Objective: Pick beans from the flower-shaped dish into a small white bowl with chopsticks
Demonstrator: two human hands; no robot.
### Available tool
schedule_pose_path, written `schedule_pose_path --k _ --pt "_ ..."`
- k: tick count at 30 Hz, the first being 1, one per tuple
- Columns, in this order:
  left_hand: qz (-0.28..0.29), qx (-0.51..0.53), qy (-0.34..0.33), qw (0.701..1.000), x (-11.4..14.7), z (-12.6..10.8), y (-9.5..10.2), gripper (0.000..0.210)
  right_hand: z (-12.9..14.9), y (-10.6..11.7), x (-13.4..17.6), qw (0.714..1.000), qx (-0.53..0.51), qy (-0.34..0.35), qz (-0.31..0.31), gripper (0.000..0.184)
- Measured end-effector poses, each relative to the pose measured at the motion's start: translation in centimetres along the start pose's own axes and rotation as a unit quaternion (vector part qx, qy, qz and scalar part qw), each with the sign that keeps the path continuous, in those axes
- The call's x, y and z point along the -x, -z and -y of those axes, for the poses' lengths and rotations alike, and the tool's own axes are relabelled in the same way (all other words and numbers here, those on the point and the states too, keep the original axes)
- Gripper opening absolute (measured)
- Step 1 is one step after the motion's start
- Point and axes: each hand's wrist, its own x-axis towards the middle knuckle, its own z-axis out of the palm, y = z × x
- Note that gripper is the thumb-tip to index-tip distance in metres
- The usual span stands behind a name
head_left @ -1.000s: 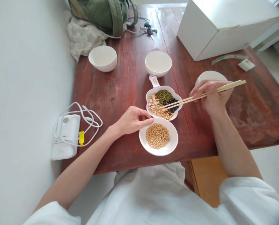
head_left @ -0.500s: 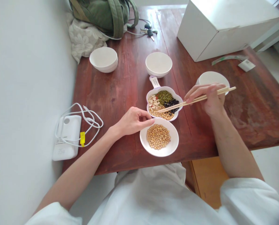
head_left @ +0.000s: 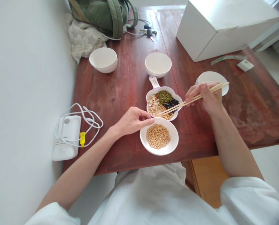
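My right hand [head_left: 208, 97] is closed round a pair of wooden chopsticks [head_left: 175, 107]. Their tips reach into the yellow soybeans [head_left: 168, 116] at the near side of a white flower-shaped divided dish [head_left: 154, 82] with a short handle. Peanuts [head_left: 153, 101], green mung beans [head_left: 164, 96] and black beans [head_left: 171, 103] fill its other parts. My left hand [head_left: 133, 120] pinches the upper left rim of a white bowl [head_left: 173, 144], thumb on the edge. That bowl stands just in front of the dish and holds many soybeans.
Two white bowls [head_left: 103, 59] [head_left: 158, 64] stand farther back, and a third bowl [head_left: 213, 76] sits behind my right hand. A power bank [head_left: 68, 137] with a cable lies left. Behind are a green bag [head_left: 102, 18], keys [head_left: 149, 32] and a white box [head_left: 200, 34].
My right hand has shifted slightly left with the chopsticks, and their tips have moved a little down and right among the soybeans. The left hand stays at the bowl's rim.
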Motion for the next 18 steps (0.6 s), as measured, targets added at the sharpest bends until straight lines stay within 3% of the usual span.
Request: schedule_pose_path --k 8,18 --pt "0.019 -0.010 0.029 0.999 0.0 -0.4 0.4 0.038 -0.2 -0.3 -0.1 1.000 -0.030 -0.006 -0.005 0.061" --pt "-0.018 -0.012 0.110 0.994 -0.1 -1.1 0.1 0.035 -0.2 -0.4 -0.2 0.999 -0.044 0.014 -0.004 0.061"
